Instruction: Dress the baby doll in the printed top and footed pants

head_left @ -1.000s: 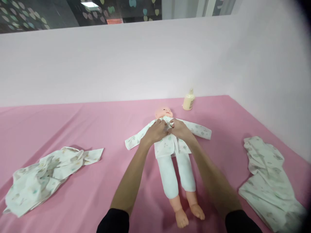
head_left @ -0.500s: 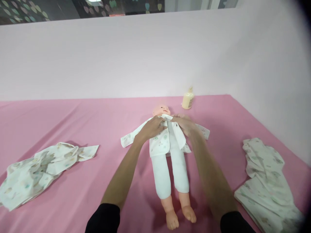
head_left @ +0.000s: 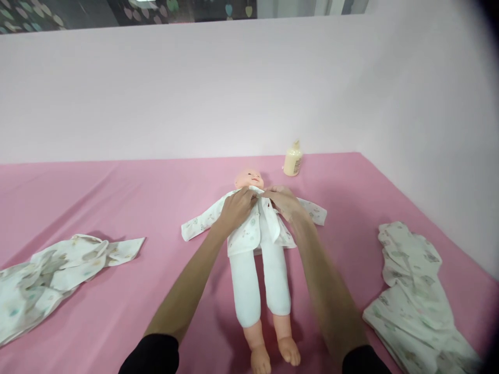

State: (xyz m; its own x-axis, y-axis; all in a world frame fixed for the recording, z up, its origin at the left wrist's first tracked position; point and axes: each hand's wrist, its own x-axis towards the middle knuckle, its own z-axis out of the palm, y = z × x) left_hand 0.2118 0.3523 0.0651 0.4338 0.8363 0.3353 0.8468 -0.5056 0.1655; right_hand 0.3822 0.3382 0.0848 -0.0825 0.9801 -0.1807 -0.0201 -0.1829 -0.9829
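Note:
A baby doll (head_left: 249,178) lies on its back on the pink sheet, head toward the wall and bare feet toward me. It wears a white patterned baby jacket (head_left: 245,236), sleeves spread to both sides, over white cloth on its body and legs. The jacket's front hangs partly open below the chest. At the neckline my left hand (head_left: 238,208) is closed on the jacket's left front edge. My right hand (head_left: 286,201) pinches the opposite front edge near the collar. Both sets of fingertips nearly meet under the doll's chin; the fastening between them is too small to make out.
A pump bottle (head_left: 292,160) of pale yellow liquid stands behind the doll, near the white wall (head_left: 175,93). One crumpled patterned garment (head_left: 58,275) lies at the left, another patterned garment (head_left: 417,291) at the right. The pink sheet (head_left: 156,202) has creases on its left side.
My right hand has come inward to the collar, drawing the right front edge toward the left one. The hands are closer together. The whole view has shifted slightly.

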